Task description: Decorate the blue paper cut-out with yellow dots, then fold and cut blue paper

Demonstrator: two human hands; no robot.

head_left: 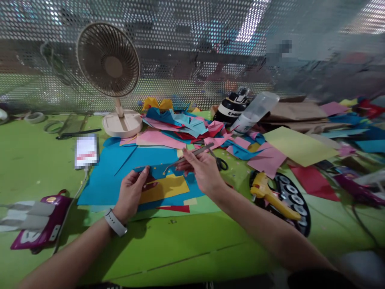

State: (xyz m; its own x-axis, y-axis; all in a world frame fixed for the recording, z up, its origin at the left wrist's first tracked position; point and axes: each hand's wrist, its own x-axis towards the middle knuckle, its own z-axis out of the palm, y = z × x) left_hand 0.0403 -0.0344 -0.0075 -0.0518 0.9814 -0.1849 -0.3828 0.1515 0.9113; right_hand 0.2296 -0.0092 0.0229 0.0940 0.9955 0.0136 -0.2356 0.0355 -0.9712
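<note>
My left hand (134, 190), with a pale watch on the wrist, pinches one end of a narrow blue paper strip (159, 170) between thumb and fingers. Small yellowish bits show on the strip. Slim grey tweezers (198, 151) with a bent tip lie in my closed right hand (204, 170), their point touching or just above the strip; I cannot tell which. Beneath both hands, a yellow paper piece (170, 188) rests on larger blue sheets (105, 180). Part of the strip is hidden behind my fingers.
A beige fan (112, 66) stands at the back left near a lit phone (86, 151). Paper scraps (180, 128) and bottles (230, 108) are heaped behind. To the right, a yellow glue gun (273, 196) lies on a black round tray (305, 224). Black-handled scissors (222, 163) lie beyond my right hand.
</note>
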